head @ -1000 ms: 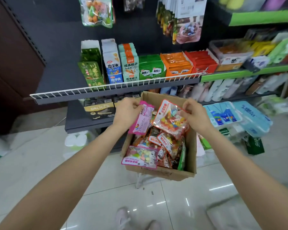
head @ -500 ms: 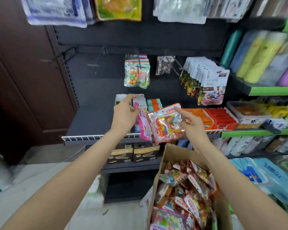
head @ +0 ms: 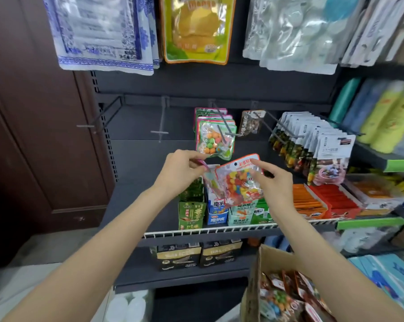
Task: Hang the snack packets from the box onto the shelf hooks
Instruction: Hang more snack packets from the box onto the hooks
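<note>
Both hands raised before the shelf hooks: the right hand [head: 274, 182] pinches the red-topped candy packet [head: 239, 180] near its punched top edge, and the left hand [head: 179, 170] pinches a pink packet [head: 208, 176] edge-on. The nearest hook [head: 224, 131], already carrying matching candy packets [head: 216, 138], lies just above and behind the red-topped packet, whose long axis hangs roughly vertical; the right hand is nearer. Compared with the frame half a second earlier, both packets have risen further above the box [head: 273, 259], toward the hook row.

Both arms extended, left grip [head: 181, 169] pinched, right grip [head: 274, 182] pinched
</note>
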